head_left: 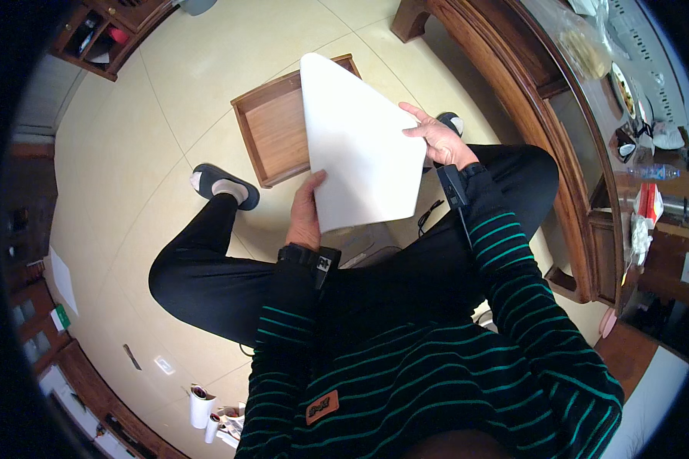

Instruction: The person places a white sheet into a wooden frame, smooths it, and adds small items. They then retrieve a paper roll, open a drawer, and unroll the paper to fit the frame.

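Between my hands is a large, smooth white sheet (364, 153), tilted, with a rounded fold or corner at its far end; I cannot tell whether it is paper or plastic. My left hand (306, 210) grips its near left edge, thumb on the front. On the right edge, my right hand (440, 141) has its thumb on the face, with some fingers reaching past the edge. Behind the sheet lies a shallow wooden drawer (272, 126) on the floor, its right part hidden. Both wrists carry dark strapped devices.
A wooden table (582, 222) stands at my right, with a plastic bottle (654, 172), a food plate (622, 88) and bags on it. White rolls (201, 407) stand at the lower left on the tiled floor (168, 115). A wooden cabinet (103, 38) is at the far left.
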Tool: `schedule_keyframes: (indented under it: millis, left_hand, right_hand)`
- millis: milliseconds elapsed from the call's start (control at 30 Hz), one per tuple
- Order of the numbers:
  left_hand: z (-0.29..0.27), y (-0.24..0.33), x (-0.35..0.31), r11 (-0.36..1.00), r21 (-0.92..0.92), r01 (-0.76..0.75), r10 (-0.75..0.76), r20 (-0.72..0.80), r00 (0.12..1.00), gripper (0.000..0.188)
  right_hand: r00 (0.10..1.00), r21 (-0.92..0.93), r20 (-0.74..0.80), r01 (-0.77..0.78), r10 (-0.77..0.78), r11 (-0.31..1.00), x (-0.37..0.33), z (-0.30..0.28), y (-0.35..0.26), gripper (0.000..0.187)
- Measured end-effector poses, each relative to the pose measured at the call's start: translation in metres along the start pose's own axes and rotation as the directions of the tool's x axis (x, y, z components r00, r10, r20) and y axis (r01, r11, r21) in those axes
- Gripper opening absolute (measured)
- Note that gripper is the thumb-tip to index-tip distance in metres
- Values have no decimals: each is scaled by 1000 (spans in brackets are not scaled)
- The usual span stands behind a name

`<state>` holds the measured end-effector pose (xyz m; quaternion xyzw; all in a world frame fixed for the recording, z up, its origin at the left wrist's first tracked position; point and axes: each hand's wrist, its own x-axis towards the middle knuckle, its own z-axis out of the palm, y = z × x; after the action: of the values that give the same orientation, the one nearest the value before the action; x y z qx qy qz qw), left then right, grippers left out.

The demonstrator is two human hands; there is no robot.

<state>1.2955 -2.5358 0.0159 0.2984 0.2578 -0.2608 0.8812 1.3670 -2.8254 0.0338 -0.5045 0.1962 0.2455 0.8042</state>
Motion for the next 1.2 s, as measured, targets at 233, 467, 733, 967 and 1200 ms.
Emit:
schedule_keyframes:
  millis: [233,467,733,967,1200]
  left_hand:
    - [-14,14,6,981,-89,-175,182,87,979,74]
    - [-29,24,2,973,-77,-218,223,58,973,81]
    - [-42,25,2,994,18,-105,105,28,994,60]
    - [-46,14,13,987,50,153,-154,13,988,43]
    - [-25,5,6,984,170,60,-62,7,998,55]
  right_hand:
    - [990,12,-139,-18,20,1000,6,-8,4,67]
    - [985,14,-130,113,-110,994,17,-10,5,69]
    - [979,0,-174,111,-110,994,26,-22,10,72]
    - [951,-42,-275,135,-142,990,36,-23,22,87]
    - [941,-42,-278,189,-193,981,37,-16,32,89]
